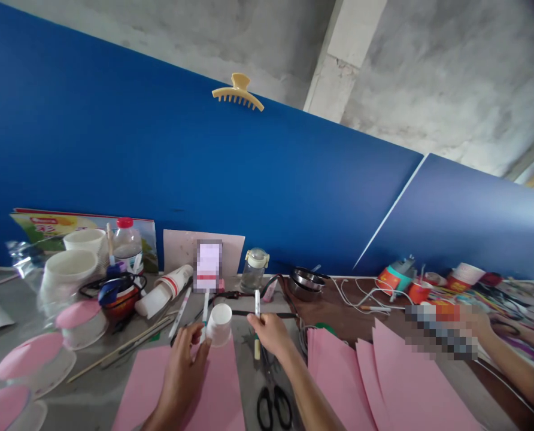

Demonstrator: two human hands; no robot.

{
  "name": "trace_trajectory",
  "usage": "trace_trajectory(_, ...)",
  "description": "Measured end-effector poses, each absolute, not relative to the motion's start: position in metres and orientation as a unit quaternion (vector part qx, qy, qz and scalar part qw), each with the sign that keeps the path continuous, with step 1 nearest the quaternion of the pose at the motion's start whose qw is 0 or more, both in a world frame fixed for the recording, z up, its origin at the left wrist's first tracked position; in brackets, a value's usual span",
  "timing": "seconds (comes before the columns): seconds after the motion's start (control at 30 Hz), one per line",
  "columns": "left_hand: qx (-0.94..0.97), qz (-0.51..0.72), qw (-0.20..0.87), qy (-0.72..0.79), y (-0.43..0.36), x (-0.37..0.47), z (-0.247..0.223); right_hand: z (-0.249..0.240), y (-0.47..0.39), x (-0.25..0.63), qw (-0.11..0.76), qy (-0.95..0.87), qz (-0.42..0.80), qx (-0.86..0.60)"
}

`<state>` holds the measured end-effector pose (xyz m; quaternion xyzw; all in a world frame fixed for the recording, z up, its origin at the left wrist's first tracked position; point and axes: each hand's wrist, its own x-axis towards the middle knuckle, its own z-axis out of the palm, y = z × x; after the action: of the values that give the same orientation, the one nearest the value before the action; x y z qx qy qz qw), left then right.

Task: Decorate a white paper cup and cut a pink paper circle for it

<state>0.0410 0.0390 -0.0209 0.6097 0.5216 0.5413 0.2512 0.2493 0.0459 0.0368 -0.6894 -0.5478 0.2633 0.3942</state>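
Note:
My left hand (pixel 187 359) is over a pink paper sheet (pixel 224 383), its thumb and fingers closed around a slim white stick with a teal band (pixel 205 314), perhaps a marker. Beside those fingers, a white paper cup (pixel 221 323) stands on the sheet's far edge. My right hand (pixel 271 332) grips a white marker (pixel 257 302) upright in a fist. A pale yellow stick (pixel 257 349) shows just below that fist. Black-handled scissors (pixel 275 410) lie nearer me, between my arms.
Several pink sheets (pixel 339 374) lie right. Pink-topped paper cups (pixel 29 359) and stacked white cups (pixel 72 269) are left. A phone (pixel 208 263), glass jar (pixel 254 269) and metal bowls (pixel 306 284) stand before the blue partition (pixel 181 149). Another person's hand (pixel 476 326) is far right.

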Motion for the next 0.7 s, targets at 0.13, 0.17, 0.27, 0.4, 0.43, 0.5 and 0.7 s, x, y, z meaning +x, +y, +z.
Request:
trace_trajectory(0.13, 0.635, 0.525, 0.222, 0.521, 0.041, 0.043, -0.028, 0.025, 0.045, 0.243, 0.362, -0.571, 0.175, -0.715)
trace_trajectory(0.17, 0.634, 0.526, 0.220, 0.523, 0.041, 0.043, -0.028, 0.022, 0.045, 0.238, 0.362, -0.598, 0.163, -0.697)
trace_trajectory(0.27, 0.632, 0.521, 0.219, 0.530, 0.040, 0.042, -0.024, 0.011, 0.044, 0.223, 0.387, -0.676, 0.177, -0.602)
trace_trajectory(0.4, 0.622, 0.516, 0.268, 0.524, 0.036, 0.043, -0.018, -0.006, 0.043, 0.205, 0.439, -0.696, 0.193, -0.534)
trace_trajectory(0.43, 0.619, 0.518, 0.285, 0.517, 0.035, 0.044, -0.018, -0.008, 0.043, 0.202, 0.446, -0.692, 0.195, -0.533)
trace_trajectory(0.5, 0.613, 0.524, 0.308, 0.504, 0.034, 0.045, -0.018, -0.011, 0.043, 0.198, 0.464, -0.677, 0.205, -0.533)
trace_trajectory(0.7, 0.567, 0.546, 0.350, 0.508, 0.031, 0.047, -0.013, -0.004, 0.051, 0.205, 0.592, -0.556, 0.340, -0.474)
